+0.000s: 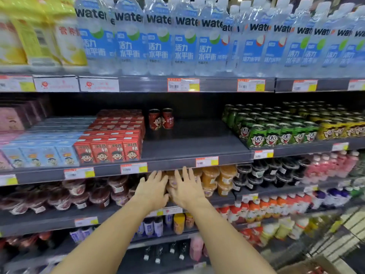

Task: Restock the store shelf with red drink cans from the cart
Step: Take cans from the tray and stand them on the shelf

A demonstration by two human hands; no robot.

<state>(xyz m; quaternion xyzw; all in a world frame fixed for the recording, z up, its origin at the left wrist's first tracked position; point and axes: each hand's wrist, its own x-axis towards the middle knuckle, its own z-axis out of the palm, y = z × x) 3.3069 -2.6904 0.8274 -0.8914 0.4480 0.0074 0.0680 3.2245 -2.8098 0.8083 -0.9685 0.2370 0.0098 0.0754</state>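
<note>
Two red drink cans (161,119) stand upright and side by side, touching or nearly so, deep at the back of the middle shelf (193,141), just right of a block of red milk cartons (113,139). The rest of that shelf bay lies bare dark grey from the cartons across to the rows of green cans (276,131) on the right, which leaves a wide open stretch in front of and beside the red cans, bounded in front by the shelf's price rail (171,165) with its orange-and-yellow tags. Both hands are held out just below that rail, in front of the tubs on the shelf beneath. The left hand (153,189) and the right hand (187,187) are empty, fingers straight and spread, palms turned away, close beside each other but apart at the fingertips, which reach up about to the rail's lower edge. Above, a row of water bottles (177,42) lines the top shelf, its front edge overhanging the bare bay. At the bottom right corner the rim of a cardboard box (316,265) shows, with something red inside it that is too blurred to tell apart.
</note>
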